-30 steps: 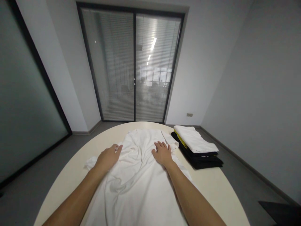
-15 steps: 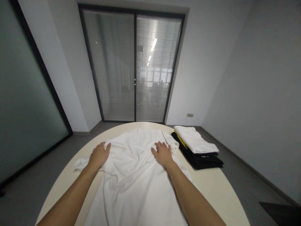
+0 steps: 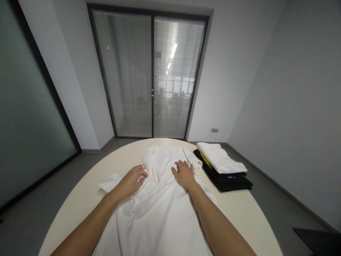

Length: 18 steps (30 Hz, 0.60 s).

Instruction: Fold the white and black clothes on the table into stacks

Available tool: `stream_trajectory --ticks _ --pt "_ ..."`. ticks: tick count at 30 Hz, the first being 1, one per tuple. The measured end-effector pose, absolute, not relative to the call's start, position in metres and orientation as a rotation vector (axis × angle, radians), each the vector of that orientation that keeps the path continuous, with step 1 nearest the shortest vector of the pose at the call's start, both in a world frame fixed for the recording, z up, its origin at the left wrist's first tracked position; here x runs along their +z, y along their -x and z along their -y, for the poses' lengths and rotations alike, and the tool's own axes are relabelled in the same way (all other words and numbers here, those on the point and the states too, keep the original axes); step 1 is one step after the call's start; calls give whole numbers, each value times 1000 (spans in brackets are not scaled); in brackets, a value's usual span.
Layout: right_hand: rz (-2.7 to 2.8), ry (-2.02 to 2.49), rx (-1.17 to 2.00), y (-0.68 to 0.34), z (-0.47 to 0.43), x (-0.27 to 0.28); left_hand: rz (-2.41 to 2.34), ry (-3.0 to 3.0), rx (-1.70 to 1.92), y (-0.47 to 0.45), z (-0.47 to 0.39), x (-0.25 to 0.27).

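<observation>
White fabric T-shirt [image 3: 170,213] reaches near round cream table's [image 3: 247,220] far edge. Right hand [image 3: 183,173] splayed flat; left hand [image 3: 135,178] curled at bunching (pinch: can't tell). Likely smoothing; creases call for outward tension.

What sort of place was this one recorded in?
Probably an office or small meeting room. The signs: dark-framed glass panels with slatted blinds, bright strip lights showing in the glass, and a pale table with a rounded edge.
</observation>
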State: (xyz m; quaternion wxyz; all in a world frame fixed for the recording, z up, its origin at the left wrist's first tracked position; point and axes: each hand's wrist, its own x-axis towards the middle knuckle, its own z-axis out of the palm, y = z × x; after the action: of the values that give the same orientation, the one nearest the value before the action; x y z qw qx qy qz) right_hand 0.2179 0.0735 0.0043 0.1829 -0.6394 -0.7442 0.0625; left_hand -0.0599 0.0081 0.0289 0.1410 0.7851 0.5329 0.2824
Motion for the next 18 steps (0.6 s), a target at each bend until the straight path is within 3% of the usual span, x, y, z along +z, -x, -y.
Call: stream_trajectory --ticks 5,10,14,18 --pt "2090 1799 173 -219 -74 4 -1777 -2331 870 56 -6 38" --pt "2102 1799 164 -219 -75 4 -2427 -1724 1266 85 -16 49" --pt "2110 1815 154 -219 -75 4 -2708 -1478 1115 102 -18 51" --pt "2121 1832 154 -218 -73 6 -2735 -1975 892 84 -4 54"
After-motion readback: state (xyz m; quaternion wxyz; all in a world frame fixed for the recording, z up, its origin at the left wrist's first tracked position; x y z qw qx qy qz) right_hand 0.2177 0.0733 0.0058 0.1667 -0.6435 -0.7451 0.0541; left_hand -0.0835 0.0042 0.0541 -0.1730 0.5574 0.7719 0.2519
